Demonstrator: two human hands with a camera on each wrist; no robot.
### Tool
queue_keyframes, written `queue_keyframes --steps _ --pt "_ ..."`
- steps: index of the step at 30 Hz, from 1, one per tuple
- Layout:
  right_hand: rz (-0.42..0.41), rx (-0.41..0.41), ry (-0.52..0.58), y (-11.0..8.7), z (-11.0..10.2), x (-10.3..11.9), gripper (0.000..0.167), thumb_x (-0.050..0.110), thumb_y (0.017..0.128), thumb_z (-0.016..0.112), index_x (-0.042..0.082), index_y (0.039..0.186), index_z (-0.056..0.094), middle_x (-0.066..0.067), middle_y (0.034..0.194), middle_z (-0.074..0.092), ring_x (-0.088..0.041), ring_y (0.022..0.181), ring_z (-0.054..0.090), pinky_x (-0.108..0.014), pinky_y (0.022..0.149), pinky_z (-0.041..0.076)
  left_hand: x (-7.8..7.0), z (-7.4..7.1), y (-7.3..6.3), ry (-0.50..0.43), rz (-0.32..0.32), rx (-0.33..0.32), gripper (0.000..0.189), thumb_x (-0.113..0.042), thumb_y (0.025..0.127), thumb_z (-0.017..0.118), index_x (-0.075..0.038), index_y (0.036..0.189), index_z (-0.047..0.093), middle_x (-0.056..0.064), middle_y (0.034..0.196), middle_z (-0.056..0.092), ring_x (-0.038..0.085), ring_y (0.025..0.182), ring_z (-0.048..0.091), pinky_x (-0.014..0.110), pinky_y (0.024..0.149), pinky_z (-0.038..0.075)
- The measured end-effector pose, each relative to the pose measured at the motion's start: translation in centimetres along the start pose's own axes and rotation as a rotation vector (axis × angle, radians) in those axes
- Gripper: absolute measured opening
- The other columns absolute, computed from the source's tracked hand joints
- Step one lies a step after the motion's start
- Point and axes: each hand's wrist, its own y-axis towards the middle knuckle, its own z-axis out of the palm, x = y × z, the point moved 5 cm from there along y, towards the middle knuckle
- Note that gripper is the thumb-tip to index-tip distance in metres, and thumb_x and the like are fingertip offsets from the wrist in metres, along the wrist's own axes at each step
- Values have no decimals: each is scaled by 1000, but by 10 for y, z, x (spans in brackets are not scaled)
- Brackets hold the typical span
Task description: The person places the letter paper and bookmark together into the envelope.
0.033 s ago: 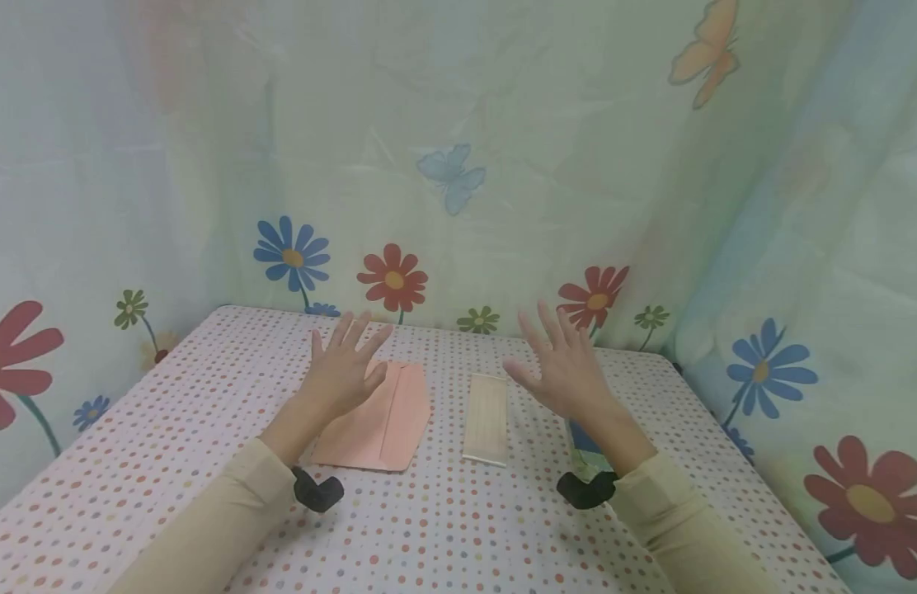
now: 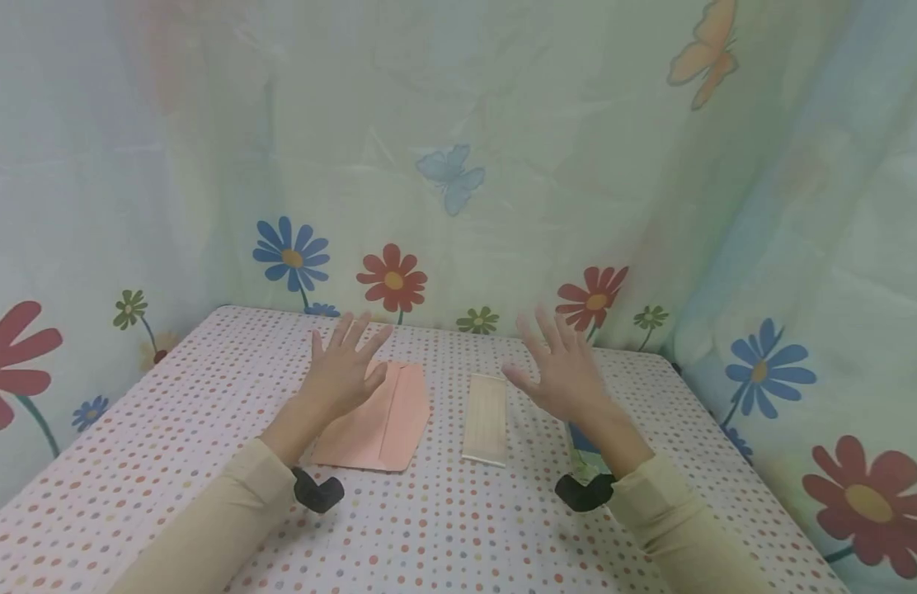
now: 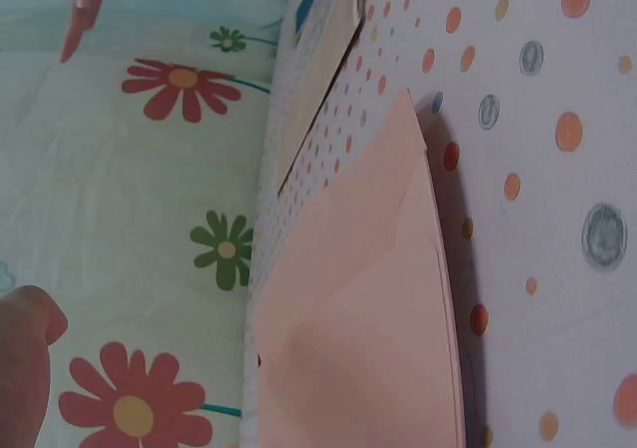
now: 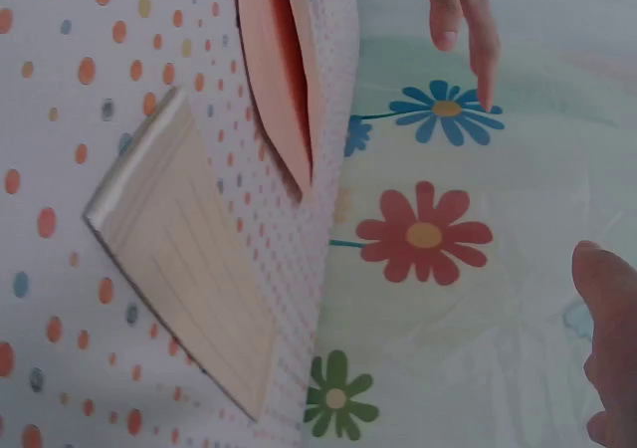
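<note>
Both hands hover over the table with fingers spread and nothing held. The left hand [image 2: 343, 375] is above a pink envelope [image 2: 402, 412], covering its left part. In the right wrist view a narrow gap shows along the envelope's edge [image 4: 261, 60]. The right hand [image 2: 566, 375], slightly blurred, is up to the right of a flat beige rectangular piece [image 2: 486, 421] with fine lengthwise lines; its exact kind cannot be told. A blue and green flat thing [image 2: 583, 441] lies partly hidden under the right forearm. The left thumb [image 3: 25, 358] appears at the left wrist view's edge.
A white dotted cloth covers the table [image 2: 444, 528]. Behind and at both sides hang pale curtains [image 2: 547, 165] printed with flowers and butterflies. Black bands [image 2: 319, 491] sit at both wrists, beside beige sleeves [image 2: 221, 511].
</note>
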Motion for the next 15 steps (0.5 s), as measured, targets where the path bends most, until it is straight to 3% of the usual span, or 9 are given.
queue_keyframes --steps 3,8,15 --pt "18 49 21 -1 12 2 80 56 93 46 16 154 14 -15 160 7 -41 145 11 -61 113 16 -1 2 1 -26 -12 10 60 -39 94 47 -28 150 28 8 159 16 35 147 8 74 105 7" --pt "131 221 128 -2 41 6 74 50 95 48 11 152 21 -22 154 23 -42 140 27 -59 108 30 -5 9 3 -78 -49 74 61 -36 93 51 -27 149 29 9 159 17 36 146 10 74 105 9" --pt "293 326 169 10 61 0 64 43 95 50 -2 140 41 -27 143 41 -41 133 38 -55 106 34 -9 31 2 -77 -91 323 56 -40 94 49 -25 146 35 14 154 28 38 144 20 73 103 19"
